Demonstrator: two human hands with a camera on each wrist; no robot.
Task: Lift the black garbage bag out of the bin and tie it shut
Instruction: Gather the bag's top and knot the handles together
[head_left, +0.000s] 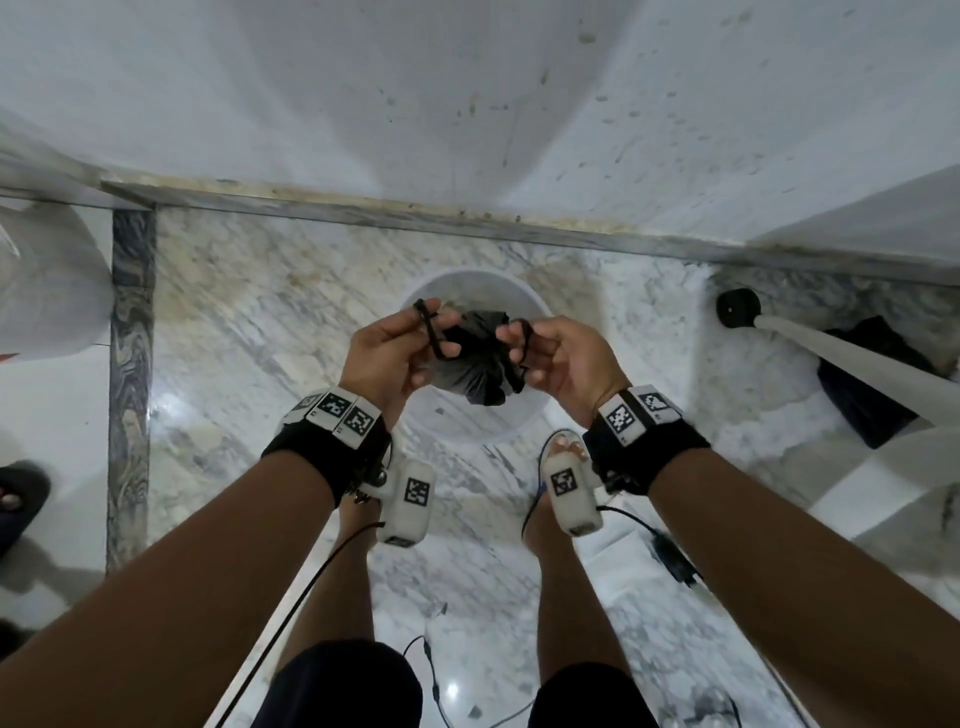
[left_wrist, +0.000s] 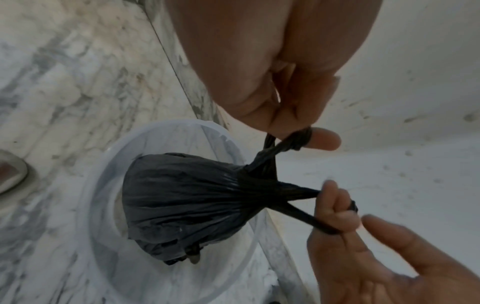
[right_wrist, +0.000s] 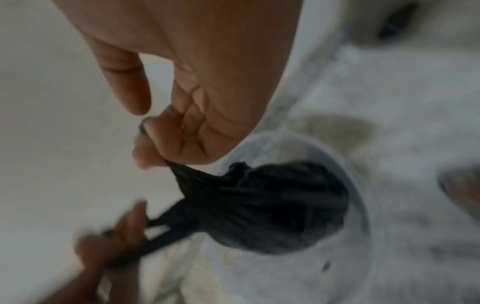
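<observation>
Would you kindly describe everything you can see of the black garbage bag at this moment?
The black garbage bag is a small, full pouch of thin, wrinkled, slightly glossy plastic. Its neck is gathered tight, with pleats fanning down the rounded body. Two twisted loop handles spread from the neck: the left hand holds one looped round its fingers, the right hand grips the other. It hangs free over the open mouth of the pale round bin, apparently clear of the rim. Whether a knot is finished cannot be told.

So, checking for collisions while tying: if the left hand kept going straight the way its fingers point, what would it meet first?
Probably the gathered neck of the black plastic garbage bag: the left hand, gripping one twisted handle, points at it, with the right hand just beyond. Depth is unclear.
</observation>
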